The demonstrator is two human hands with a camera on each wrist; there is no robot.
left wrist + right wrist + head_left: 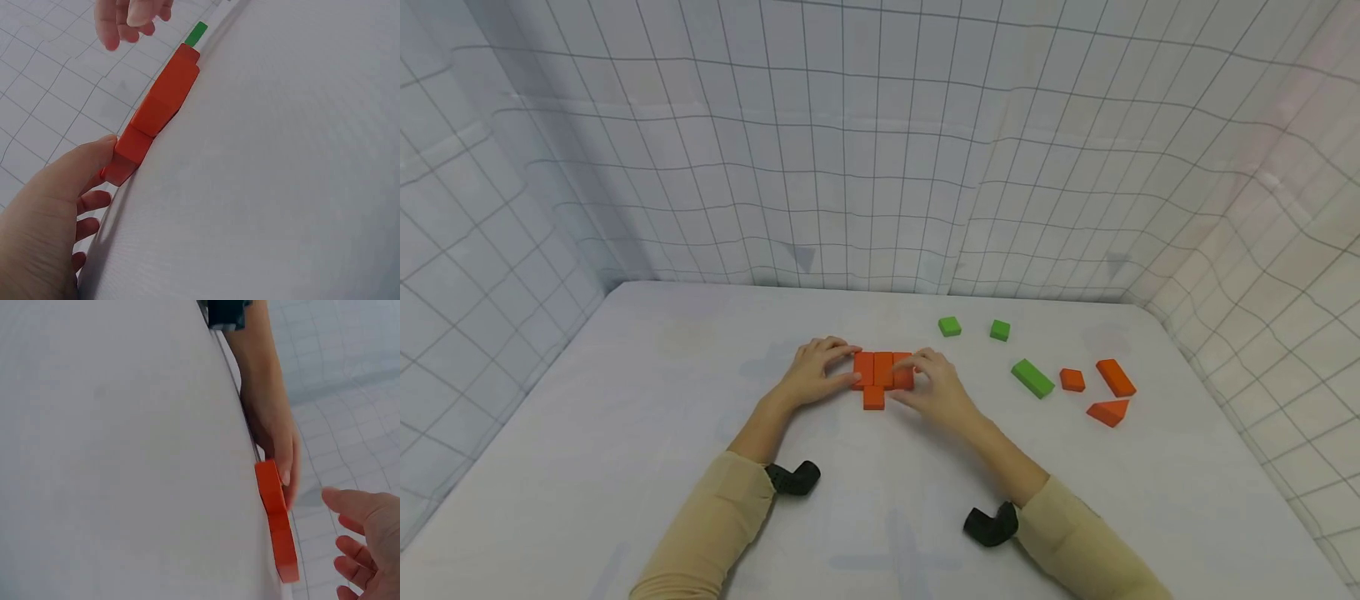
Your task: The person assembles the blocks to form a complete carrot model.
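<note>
Three orange blocks (883, 370) lie side by side on the table, with a smaller orange block (873, 398) against their near edge, below the left and middle ones. At the row's left end my left hand (812, 372) holds the leftmost block between thumb and index finger; the left wrist view shows the thumb on an orange block (132, 147). Around the right end hovers my right hand (942, 390), its fingers spread and bent, partly covering the rightmost block. In the right wrist view this hand (369, 540) is apart from the orange blocks (282, 540).
Two small green blocks (950, 326) (1000, 330) lie behind and to the right. Further right are a longer green block (1033, 378), a small orange block (1072, 380), an orange bar (1116, 377) and an orange wedge (1108, 412). Gridded white cloth (880, 167) surrounds the table.
</note>
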